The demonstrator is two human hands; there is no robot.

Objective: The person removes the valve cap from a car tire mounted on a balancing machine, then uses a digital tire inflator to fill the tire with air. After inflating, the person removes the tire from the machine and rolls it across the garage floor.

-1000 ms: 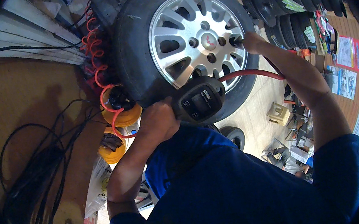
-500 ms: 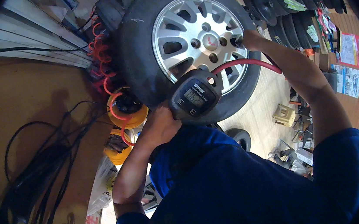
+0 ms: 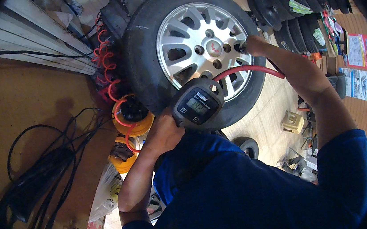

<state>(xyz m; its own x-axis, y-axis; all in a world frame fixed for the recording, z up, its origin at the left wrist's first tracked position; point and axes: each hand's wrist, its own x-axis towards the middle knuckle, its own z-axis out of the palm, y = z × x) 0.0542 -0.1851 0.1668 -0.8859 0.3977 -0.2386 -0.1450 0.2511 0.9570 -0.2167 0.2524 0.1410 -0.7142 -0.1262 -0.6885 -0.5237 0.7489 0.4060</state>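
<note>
A car wheel (image 3: pixel 189 67) with a silver multi-spoke alloy rim and a black tyre (image 3: pixel 144 38) fills the upper middle. My left hand (image 3: pixel 167 132) is closed round the handle of a dark digital tyre inflator gauge (image 3: pixel 196 100), held face up over the near edge of the tyre, its small screen lit. From the gauge a red hose (image 3: pixel 245 68) arcs across the rim and passes behind my right forearm. At the rim's right edge my right hand (image 3: pixel 257 46) is closed on a dark air chuck (image 3: pixel 242 48); its fingertips are mostly hidden.
A coiled red air line (image 3: pixel 107 64) hangs left of the wheel above yellow buckets (image 3: pixel 137 126). Black cables (image 3: pixel 46 167) lie on a brown surface at the left. Stacked tyres (image 3: pixel 298 33) stand at the far right; a beige stool (image 3: pixel 291 122) is on the floor.
The wheel sits slightly lower in the picture, and the gauge slightly further left. The screen's reading differs. Both hands keep their grips.
</note>
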